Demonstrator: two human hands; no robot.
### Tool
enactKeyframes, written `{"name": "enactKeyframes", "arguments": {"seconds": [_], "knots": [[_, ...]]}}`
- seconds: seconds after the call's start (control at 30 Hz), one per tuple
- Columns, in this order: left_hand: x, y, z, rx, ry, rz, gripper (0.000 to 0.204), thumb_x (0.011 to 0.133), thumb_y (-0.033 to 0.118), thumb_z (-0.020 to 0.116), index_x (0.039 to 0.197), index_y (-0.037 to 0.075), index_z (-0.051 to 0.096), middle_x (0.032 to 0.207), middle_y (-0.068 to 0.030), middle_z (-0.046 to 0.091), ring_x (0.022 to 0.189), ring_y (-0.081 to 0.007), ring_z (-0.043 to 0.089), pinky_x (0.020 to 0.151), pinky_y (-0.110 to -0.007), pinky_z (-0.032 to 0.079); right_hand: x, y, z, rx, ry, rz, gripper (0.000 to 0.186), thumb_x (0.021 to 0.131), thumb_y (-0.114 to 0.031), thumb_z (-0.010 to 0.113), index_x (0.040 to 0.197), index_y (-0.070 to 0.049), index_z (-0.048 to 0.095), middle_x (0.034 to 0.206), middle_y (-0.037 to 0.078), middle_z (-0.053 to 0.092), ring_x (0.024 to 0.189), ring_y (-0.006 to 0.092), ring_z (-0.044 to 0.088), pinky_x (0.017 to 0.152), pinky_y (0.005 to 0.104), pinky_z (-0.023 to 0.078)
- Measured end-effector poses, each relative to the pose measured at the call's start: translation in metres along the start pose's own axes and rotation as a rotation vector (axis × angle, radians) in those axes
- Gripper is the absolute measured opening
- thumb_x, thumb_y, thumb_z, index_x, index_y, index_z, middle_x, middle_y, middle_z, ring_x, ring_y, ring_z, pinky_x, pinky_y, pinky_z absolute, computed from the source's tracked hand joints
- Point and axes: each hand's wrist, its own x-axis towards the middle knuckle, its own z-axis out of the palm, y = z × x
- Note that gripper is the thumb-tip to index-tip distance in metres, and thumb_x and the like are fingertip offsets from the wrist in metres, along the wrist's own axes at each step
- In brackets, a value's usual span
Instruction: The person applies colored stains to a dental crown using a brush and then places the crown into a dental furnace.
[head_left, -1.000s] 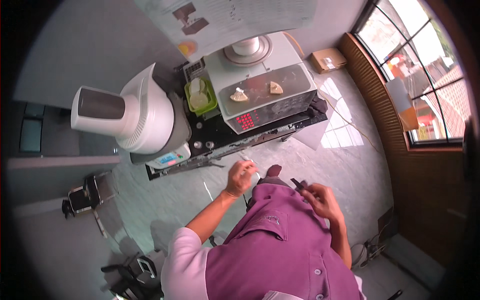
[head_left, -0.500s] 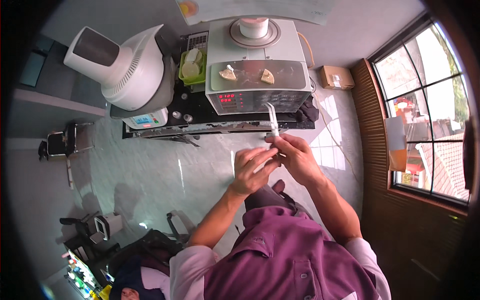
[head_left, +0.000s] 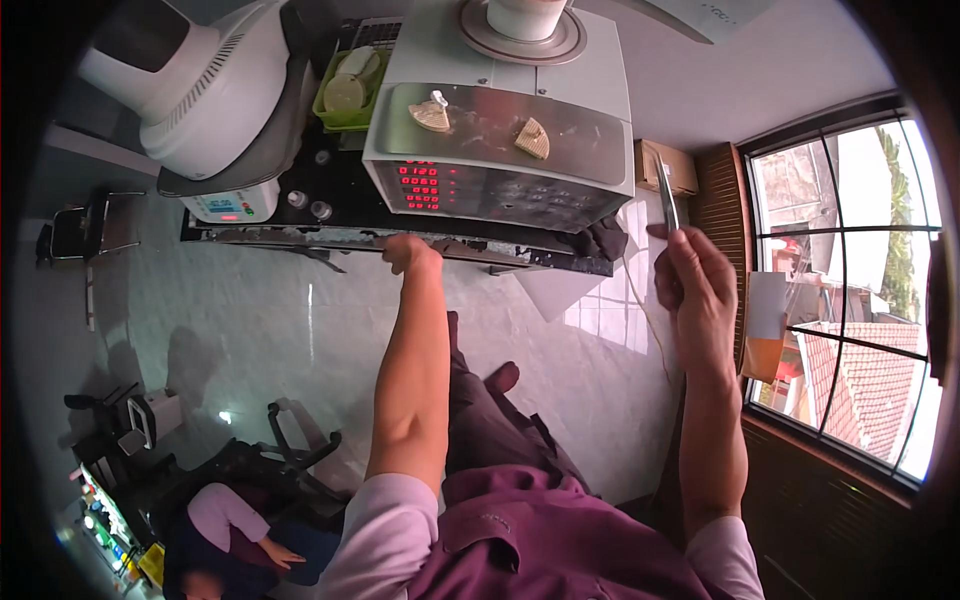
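My right hand (head_left: 700, 270) is closed around long metal tweezers (head_left: 668, 195), raised in front of the wall at the right. My left hand (head_left: 412, 253) reaches to the black table's front edge (head_left: 460, 250), fingers curled; what they touch or hold is hidden. Beyond it stands a grey machine (head_left: 500, 192) with red digits on its front. On its steel shelf (head_left: 480, 110) lie two beige wedge pieces (head_left: 532, 138), the left one topped by a small white bit. A white ringed chamber (head_left: 520, 22) sits on top.
Left of the machine are a white appliance (head_left: 215, 110), small cylinders (head_left: 298, 199) and a green basket (head_left: 330, 112). Dark cloth (head_left: 595, 240) lies at the table's right. A cardboard box (head_left: 680, 175) sits by the window (head_left: 840, 230). A seated person (head_left: 230, 520) is at lower left.
My hands have parted since half a second ago, when both held the tweezers. The left moved forward to the table edge, the right moved rightward and up with the tweezers.
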Motion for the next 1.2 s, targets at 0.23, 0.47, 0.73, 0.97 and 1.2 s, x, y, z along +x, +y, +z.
{"name": "enactKeyframes", "arguments": {"seconds": [0.23,0.47,0.73,0.97,1.2], "knots": [[0.029,-0.026,0.017,0.379,0.438,0.167,0.067,0.106,0.048,0.019,0.122,-0.005,0.056,0.119,-0.0323,0.058,0.111,-0.0496,0.059,0.091,-0.055,0.055,0.086,-0.014,0.031,-0.486,0.250,-0.425,0.031,0.096,-0.027,0.068,0.098,0.003,0.074,0.061,0.000,0.055,0.057,0.0049,0.048,0.052,0.0246,0.037],[0.001,-0.015,0.028,0.325,0.437,0.150,0.072,0.106,0.049,0.019,0.114,-0.009,0.060,0.114,-0.0328,0.061,0.109,-0.0469,0.061,0.092,-0.056,0.055,0.170,-0.016,0.071,-0.614,0.478,-0.774,0.023,0.091,-0.026,0.073,0.098,-0.004,0.076,0.063,0.008,0.060,0.052,0.0139,0.053,0.053,0.0312,0.042],[0.001,-0.015,0.026,0.211,0.401,0.267,0.077,0.104,0.049,0.021,0.108,-0.017,0.059,0.107,-0.0373,0.063,0.101,-0.0504,0.063,0.089,-0.056,0.055,0.210,-0.027,0.078,-0.601,0.428,-0.854,0.021,0.089,-0.024,0.075,0.098,-0.004,0.077,0.069,0.006,0.069,0.059,0.0087,0.059,0.060,0.0263,0.048],[0.009,-0.021,0.027,0.185,0.417,0.290,0.074,0.104,0.046,0.022,0.108,-0.018,0.059,0.106,-0.0377,0.063,0.100,-0.0508,0.063,0.090,-0.056,0.054,0.211,-0.029,0.078,-0.611,0.392,-0.835,0.020,0.089,-0.021,0.076,0.098,-0.004,0.078,0.081,0.007,0.075,0.068,0.0089,0.066,0.066,0.0252,0.053],[0.004,-0.018,0.027,0.172,0.407,0.283,0.074,0.105,0.045,0.022,0.108,-0.019,0.059,0.106,-0.0375,0.063,0.101,-0.0504,0.063,0.090,-0.055,0.055,0.217,-0.025,0.075,-0.617,0.392,-0.893,0.019,0.089,-0.020,0.076,0.098,-0.004,0.078,0.084,0.007,0.076,0.072,0.0106,0.069,0.069,0.0260,0.054]]}}
